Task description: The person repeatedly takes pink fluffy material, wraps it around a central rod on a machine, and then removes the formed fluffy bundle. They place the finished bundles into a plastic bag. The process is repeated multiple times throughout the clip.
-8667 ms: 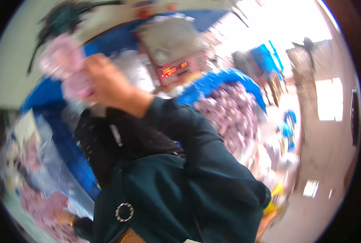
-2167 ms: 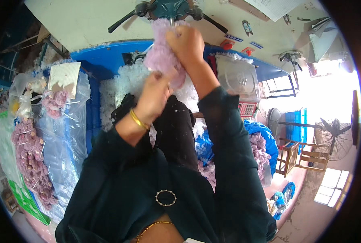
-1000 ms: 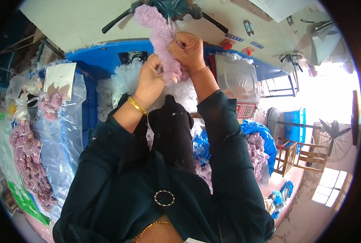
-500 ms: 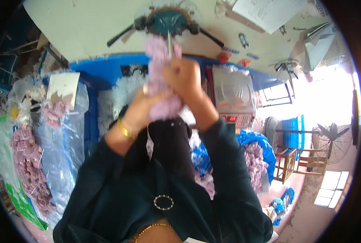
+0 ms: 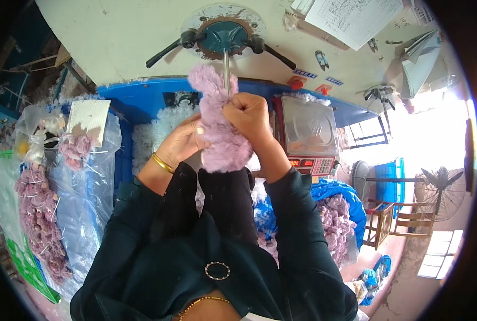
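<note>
Lilac plush (image 5: 222, 143), fingers (image 5: 242, 108) either side, seemingly gripping

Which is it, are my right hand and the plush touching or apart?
Touching: the head view shows the right hand closed against the plush, its curled fingers meeting the fur with no gap.
</note>
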### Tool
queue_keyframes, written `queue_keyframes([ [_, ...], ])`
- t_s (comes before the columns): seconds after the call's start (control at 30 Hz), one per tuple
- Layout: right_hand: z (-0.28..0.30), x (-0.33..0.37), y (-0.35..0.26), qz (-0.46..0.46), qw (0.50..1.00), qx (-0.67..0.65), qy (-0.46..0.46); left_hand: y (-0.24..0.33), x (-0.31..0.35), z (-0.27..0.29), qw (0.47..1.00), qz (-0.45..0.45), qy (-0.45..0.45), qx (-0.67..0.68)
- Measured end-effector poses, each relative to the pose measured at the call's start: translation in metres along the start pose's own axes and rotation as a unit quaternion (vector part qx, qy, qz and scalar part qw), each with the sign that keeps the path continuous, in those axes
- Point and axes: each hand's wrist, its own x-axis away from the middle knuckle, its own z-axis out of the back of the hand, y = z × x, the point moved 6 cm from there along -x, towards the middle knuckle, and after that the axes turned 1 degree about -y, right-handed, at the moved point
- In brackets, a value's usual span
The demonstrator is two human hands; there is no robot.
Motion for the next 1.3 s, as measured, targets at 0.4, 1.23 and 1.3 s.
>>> queue_keyframes([
  [0.4, 0.044, -0.029, 0.024, -0.150, 0.942, -0.166, -0.250, -0.016, -0.025, -0.062, 0.997, 0.021, 0.004, 0.079],
  [1.23, -0.015, 0.054, -0.017, 0.084, 0.982, 0.169, 0.017, 0.020, 0.026, -0.072, 0.819, -0.247, 0.102, -0.508],
  [1.3, -0.008, 0.063, -0.021, 0.122, 0.979, 0.161, -0.020, 0.007, 0.031, -0.076, 0.853, -0.242, 0.093, -0.452],
])
